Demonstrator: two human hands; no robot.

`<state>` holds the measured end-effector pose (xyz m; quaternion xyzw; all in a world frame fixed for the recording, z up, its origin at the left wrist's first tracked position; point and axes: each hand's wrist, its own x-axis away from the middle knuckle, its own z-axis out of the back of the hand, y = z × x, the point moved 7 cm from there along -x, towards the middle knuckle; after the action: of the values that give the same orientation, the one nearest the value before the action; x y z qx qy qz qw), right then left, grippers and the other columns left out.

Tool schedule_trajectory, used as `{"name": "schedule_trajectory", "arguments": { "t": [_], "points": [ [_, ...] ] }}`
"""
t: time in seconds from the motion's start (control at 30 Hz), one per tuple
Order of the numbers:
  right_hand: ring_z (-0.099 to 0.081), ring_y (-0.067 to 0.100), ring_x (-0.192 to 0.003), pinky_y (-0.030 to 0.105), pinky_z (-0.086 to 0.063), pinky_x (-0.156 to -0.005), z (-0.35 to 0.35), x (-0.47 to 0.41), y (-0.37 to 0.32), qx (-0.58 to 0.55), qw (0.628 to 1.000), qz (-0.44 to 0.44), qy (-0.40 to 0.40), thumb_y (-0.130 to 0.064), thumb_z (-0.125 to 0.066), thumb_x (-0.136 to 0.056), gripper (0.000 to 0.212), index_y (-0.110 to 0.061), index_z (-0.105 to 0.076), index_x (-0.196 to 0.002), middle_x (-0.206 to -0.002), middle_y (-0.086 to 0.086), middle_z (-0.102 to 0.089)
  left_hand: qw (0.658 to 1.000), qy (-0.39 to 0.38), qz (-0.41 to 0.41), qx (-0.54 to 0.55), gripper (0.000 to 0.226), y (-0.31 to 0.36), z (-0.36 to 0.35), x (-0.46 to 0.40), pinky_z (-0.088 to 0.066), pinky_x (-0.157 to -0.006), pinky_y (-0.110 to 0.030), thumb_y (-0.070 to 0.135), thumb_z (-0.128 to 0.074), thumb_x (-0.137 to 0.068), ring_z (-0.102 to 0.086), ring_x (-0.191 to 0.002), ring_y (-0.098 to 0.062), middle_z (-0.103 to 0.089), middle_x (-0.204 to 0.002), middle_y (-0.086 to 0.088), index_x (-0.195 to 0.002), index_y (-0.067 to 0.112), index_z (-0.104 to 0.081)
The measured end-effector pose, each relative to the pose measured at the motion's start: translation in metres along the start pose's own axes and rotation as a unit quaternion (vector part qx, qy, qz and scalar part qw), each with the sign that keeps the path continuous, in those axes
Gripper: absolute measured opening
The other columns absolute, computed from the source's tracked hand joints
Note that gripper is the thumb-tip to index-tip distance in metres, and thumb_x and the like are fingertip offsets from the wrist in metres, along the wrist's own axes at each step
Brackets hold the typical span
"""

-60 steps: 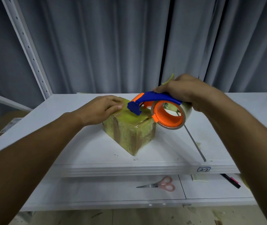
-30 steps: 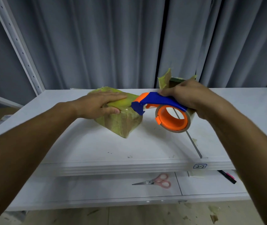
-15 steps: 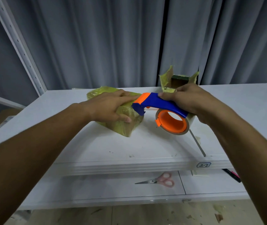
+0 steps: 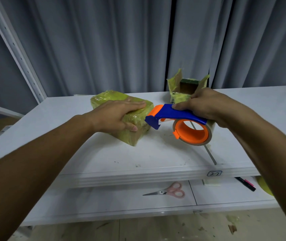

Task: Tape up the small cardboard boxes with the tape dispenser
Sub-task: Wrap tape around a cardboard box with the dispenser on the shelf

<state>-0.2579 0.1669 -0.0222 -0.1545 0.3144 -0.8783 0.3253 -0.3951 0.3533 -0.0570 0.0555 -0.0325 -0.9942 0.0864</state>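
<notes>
A small cardboard box wrapped in yellowish tape lies on the white shelf. My left hand rests flat on its top, fingers straight and the thumb against its near side. My right hand grips the blue handle of the tape dispenser, whose orange hub carries a tape roll. The dispenser's blue nose sits just right of the box's near corner. Behind my right hand stands a second small box with its flaps open.
On the lower shelf lie pink-handled scissors, a black and pink marker and a yellow-green object at the right. A metal divider strip runs across the upper shelf. A grey curtain hangs behind; a white upright post stands left.
The wrapped box has been pushed back and to the left under my left hand. The dispenser has come off its top and now sits beside its right corner.
</notes>
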Motion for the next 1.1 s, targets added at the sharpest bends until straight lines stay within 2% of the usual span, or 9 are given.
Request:
{"name": "schedule_trajectory", "arguments": {
  "t": [0.1,0.2,0.37,0.63,0.83,0.9,0.97,1.0,1.1],
  "points": [
    [-0.057,0.016,-0.068,0.027,-0.041,-0.057,-0.004,-0.007,-0.017,0.039,0.999,0.015,0.009,-0.052,-0.074,-0.078,0.044,-0.011,-0.061,-0.088,-0.082,0.006,-0.065,1.000,0.005,0.007,0.015,0.083,-0.002,-0.001,-0.001,-0.024,-0.120,-0.039,0.047,-0.072,-0.086,-0.021,-0.150,-0.013,-0.029,-0.160,0.016,-0.155,0.039,-0.025],
    [-0.056,0.015,-0.066,0.027,-0.037,-0.052,-0.002,-0.007,-0.036,0.070,0.997,0.030,0.023,-0.050,-0.075,-0.078,0.043,-0.012,-0.057,-0.091,-0.079,0.003,-0.062,0.999,0.014,0.005,0.047,0.086,-0.010,-0.004,-0.001,-0.029,-0.117,-0.044,0.058,-0.069,-0.079,-0.030,-0.146,-0.014,-0.037,-0.157,0.015,-0.153,0.040,-0.030],
    [-0.053,0.013,-0.063,0.024,-0.040,-0.053,-0.002,-0.004,-0.052,0.119,0.991,0.057,0.011,-0.045,-0.071,-0.084,0.036,-0.016,-0.051,-0.076,-0.075,0.002,-0.058,0.996,0.025,0.013,0.088,0.089,-0.017,-0.005,-0.002,-0.033,-0.115,-0.044,0.060,-0.066,-0.069,-0.037,-0.142,-0.014,-0.042,-0.153,0.015,-0.151,0.042,-0.035],
    [-0.050,0.015,-0.071,0.027,-0.042,-0.063,-0.004,0.010,-0.075,0.257,0.961,0.102,-0.004,-0.040,-0.061,-0.094,0.038,-0.020,-0.043,-0.067,-0.074,0.000,-0.049,0.991,0.011,0.001,0.132,0.086,-0.026,-0.006,-0.006,-0.033,-0.116,-0.042,0.051,-0.080,-0.069,-0.039,-0.140,-0.007,-0.042,-0.149,0.028,-0.146,0.045,-0.044],
    [-0.054,0.014,-0.065,0.026,-0.044,-0.061,-0.003,-0.002,-0.063,0.159,0.986,0.052,0.004,-0.042,-0.069,-0.087,0.033,-0.015,-0.052,-0.075,-0.078,0.002,-0.059,0.992,0.010,0.004,0.128,0.082,-0.028,-0.006,-0.008,-0.032,-0.117,-0.040,0.040,-0.084,-0.076,-0.038,-0.140,-0.008,-0.041,-0.150,0.027,-0.147,0.044,-0.043],
    [-0.058,0.015,-0.068,0.027,-0.047,-0.064,-0.004,-0.004,-0.052,0.102,0.995,0.022,0.002,-0.044,-0.072,-0.083,0.038,-0.009,-0.059,-0.092,-0.084,0.004,-0.064,0.990,0.013,0.010,0.137,0.080,-0.027,-0.006,-0.006,-0.032,-0.116,-0.035,0.036,-0.084,-0.077,-0.039,-0.137,-0.006,-0.042,-0.148,0.028,-0.146,0.044,-0.044],
    [-0.062,0.016,-0.072,0.028,-0.050,-0.063,-0.005,-0.005,-0.041,0.068,0.998,0.003,0.008,-0.047,-0.074,-0.080,0.060,-0.005,-0.055,-0.118,-0.086,0.005,-0.067,0.989,0.019,0.014,0.146,0.078,-0.025,-0.004,-0.004,-0.031,-0.111,-0.026,0.033,-0.083,-0.078,-0.039,-0.133,-0.003,-0.040,-0.142,0.033,-0.144,0.045,-0.044],
    [-0.064,0.018,-0.075,0.031,-0.052,-0.067,-0.003,-0.004,-0.036,0.067,0.998,0.001,0.017,-0.048,-0.075,-0.079,0.062,-0.007,-0.054,-0.120,-0.087,0.005,-0.067,0.988,0.020,0.017,0.151,0.078,-0.024,-0.004,-0.004,-0.030,-0.109,-0.024,0.031,-0.083,-0.078,-0.038,-0.132,-0.002,-0.038,-0.140,0.034,-0.144,0.046,-0.044],
    [-0.065,0.022,-0.084,0.036,-0.053,-0.082,0.002,0.001,-0.028,0.078,0.997,0.002,0.027,-0.049,-0.073,-0.080,0.041,-0.013,-0.060,-0.095,-0.092,0.007,-0.068,0.988,0.028,0.015,0.154,0.078,-0.023,-0.002,-0.002,-0.027,-0.111,-0.022,0.029,-0.083,-0.078,-0.035,-0.134,0.000,-0.037,-0.139,0.035,-0.143,0.046,-0.043]
  ]
}}
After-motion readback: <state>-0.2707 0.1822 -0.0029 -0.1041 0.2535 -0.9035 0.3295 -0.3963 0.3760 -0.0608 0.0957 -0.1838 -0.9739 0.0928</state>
